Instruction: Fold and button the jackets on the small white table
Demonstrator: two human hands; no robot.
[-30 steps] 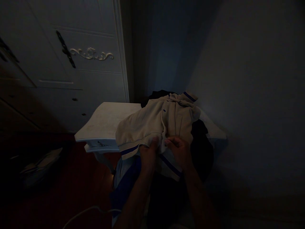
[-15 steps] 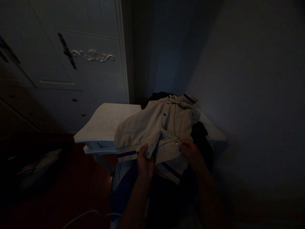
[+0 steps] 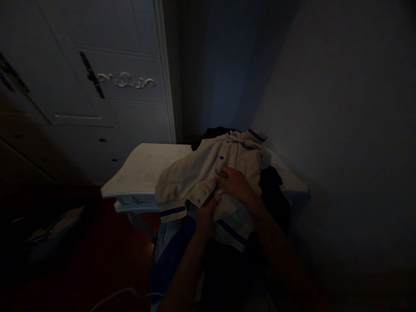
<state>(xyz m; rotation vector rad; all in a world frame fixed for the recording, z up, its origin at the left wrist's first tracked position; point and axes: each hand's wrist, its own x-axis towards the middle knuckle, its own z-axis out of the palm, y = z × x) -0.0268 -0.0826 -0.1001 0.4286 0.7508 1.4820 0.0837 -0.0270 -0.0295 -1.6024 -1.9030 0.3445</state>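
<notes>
A light beige jacket (image 3: 185, 173) with dark blue stripes on its cuffs and hem lies over a white table (image 3: 146, 169). Snap buttons run along its front edges, and two show near the lower left edge. My left hand (image 3: 206, 214) is closed on the jacket's front edge beside those snaps. Higher and to the right, my right hand (image 3: 232, 182) pinches the front edge at the middle of the jacket. Its fingertips are close above my left thumb. The dim light hides the fine detail between the fingers.
Dark clothing (image 3: 274, 186) lies under and right of the jacket. A white cabinet (image 3: 136, 117) with dark handles stands at the back left. Blue cloth (image 3: 172, 260) hangs below the table, near a pale cable (image 3: 120, 292). A grey wall (image 3: 341, 130) rises at the right.
My right hand has moved up and left from the lower right front edge to the jacket's middle. My left hand has shifted slightly right, and the snapped flap beside it has opened out.
</notes>
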